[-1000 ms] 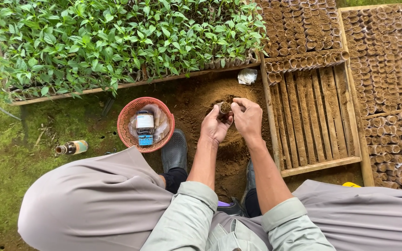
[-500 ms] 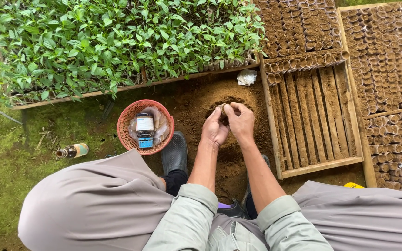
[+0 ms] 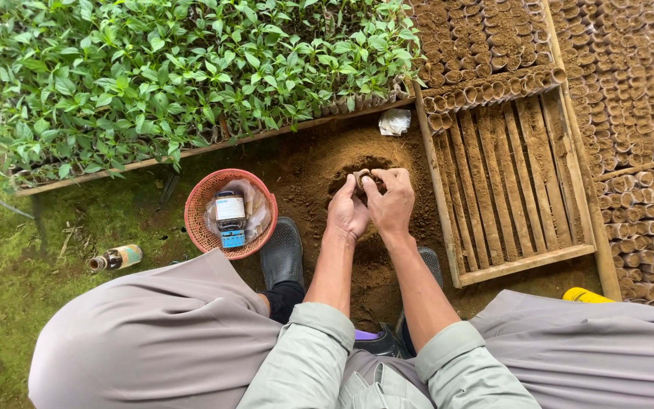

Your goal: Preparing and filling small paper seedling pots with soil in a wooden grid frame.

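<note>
Both hands meet over a mound of brown soil (image 3: 342, 163) between my feet. My left hand (image 3: 347, 210) and my right hand (image 3: 391, 201) together grip a small rolled seedling pot (image 3: 362, 179), which is dark with soil and mostly hidden by the fingers. The fingers of both hands are curled tight around it. A shallow hollow in the soil pile lies just beyond the fingertips.
A bed of green seedlings (image 3: 175, 68) fills the top left. A slatted wooden tray (image 3: 505, 189) lies at right, with rows of filled pots (image 3: 630, 113) beyond. A red basket (image 3: 228, 213) holding a jar sits left of my hands. A small bottle (image 3: 117, 258) lies on moss.
My hands have drawn closer together around the small pot and shifted slightly left toward me. Everything else stays in place.
</note>
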